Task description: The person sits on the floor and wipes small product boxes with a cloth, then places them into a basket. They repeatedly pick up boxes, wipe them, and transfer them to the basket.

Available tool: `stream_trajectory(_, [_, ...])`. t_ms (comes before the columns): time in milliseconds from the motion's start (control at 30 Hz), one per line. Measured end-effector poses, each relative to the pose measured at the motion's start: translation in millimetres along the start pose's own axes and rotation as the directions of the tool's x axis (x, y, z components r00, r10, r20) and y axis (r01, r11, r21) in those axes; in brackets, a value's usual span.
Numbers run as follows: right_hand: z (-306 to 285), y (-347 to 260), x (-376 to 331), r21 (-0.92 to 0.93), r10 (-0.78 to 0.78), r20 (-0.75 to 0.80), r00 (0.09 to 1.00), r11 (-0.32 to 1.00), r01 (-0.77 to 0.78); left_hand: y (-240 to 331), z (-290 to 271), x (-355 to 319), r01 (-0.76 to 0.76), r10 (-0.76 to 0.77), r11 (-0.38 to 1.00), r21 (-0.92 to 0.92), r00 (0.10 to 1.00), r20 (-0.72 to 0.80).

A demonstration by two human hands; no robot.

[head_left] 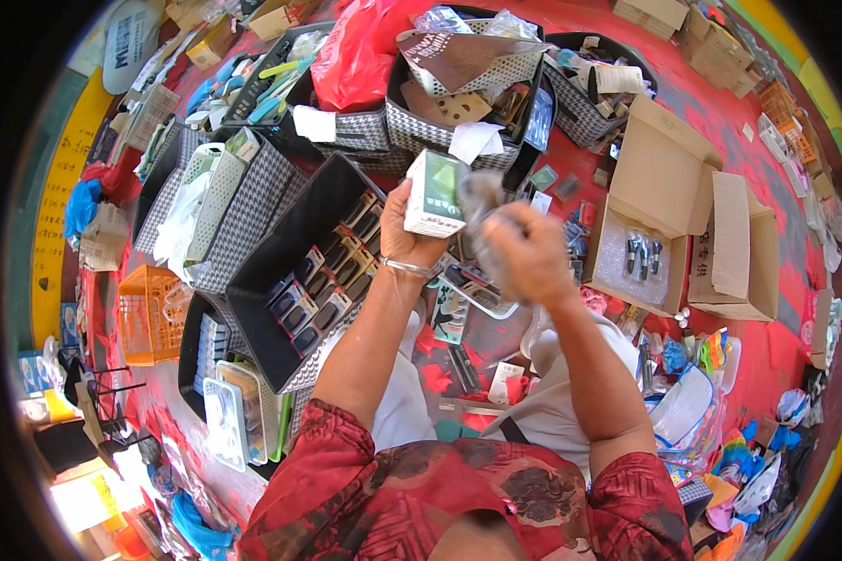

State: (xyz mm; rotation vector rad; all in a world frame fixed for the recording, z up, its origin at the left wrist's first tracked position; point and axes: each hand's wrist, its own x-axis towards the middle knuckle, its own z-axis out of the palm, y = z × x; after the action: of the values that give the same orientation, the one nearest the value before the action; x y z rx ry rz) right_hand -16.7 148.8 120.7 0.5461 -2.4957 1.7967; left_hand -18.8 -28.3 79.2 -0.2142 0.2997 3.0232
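Observation:
My left hand (412, 224) is closed around a small green and white carton (437, 192), held up in front of me with its green face showing. A bunched grey cloth (485, 210) is gripped in my right hand (530, 252), right beside the carton. The cloth and the right hand are blurred by motion. One end of the cloth is at the carton's right edge; I cannot tell if it touches. Below my left wrist, a black-lined fabric bin (253, 271) holds several small dark packaged items (332, 280) in rows.
Patterned fabric bins (360, 131) full of goods stand at the back, one with a red plastic bag (360, 56). An open cardboard box (627, 271) with bubble wrap lies to the right. An orange basket (150, 318) stands left; bagged goods (688, 411) crowd the near right.

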Motion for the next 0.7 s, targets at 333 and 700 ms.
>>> stream_trajectory(333, [18.6,-12.9,20.5,-0.288,-0.456,-0.112,0.883,0.865,0.411,-33.0,5.7,-8.6,0.205,-0.140,0.930,0.305,0.965,-0.221])
stream_trajectory(700, [-52.9,20.3,52.7,0.594,0.443,-0.267,0.855,0.775,-0.216,-29.5,20.3,-18.1,0.020,-0.125,0.754,0.657,0.986,0.113])
